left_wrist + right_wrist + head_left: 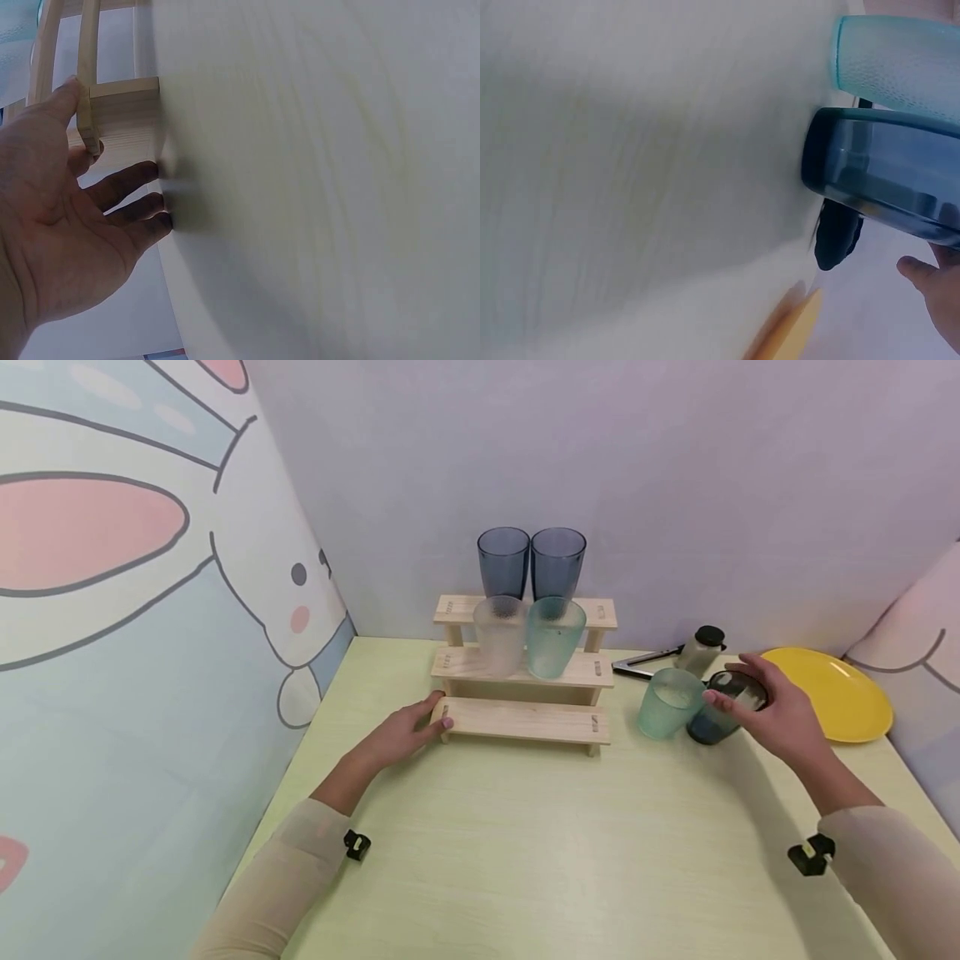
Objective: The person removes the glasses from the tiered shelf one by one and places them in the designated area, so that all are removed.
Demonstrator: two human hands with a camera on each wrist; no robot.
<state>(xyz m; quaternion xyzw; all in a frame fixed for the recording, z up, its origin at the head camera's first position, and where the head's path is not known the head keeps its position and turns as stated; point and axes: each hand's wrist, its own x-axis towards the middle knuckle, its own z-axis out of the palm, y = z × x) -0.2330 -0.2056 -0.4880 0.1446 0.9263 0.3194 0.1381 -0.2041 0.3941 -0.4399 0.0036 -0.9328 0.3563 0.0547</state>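
Note:
My left hand pinches the left end of the lowest step of a three-step wooden rack, thumb on top; its other fingers are spread near the tabletop in the left wrist view. On the right, my right hand grips a dark blue glass near its rim, thumb on the left side. Just left of that glass stands a green frosted glass. Two blue glasses stand side by side on the top step. A clear frosted glass and another green glass occupy the middle step.
Behind the right-hand glasses are a black-capped jar and metal tongs. A yellow plate lies at the far right, beyond the right hand. Walls border the pale table at the back and sides.

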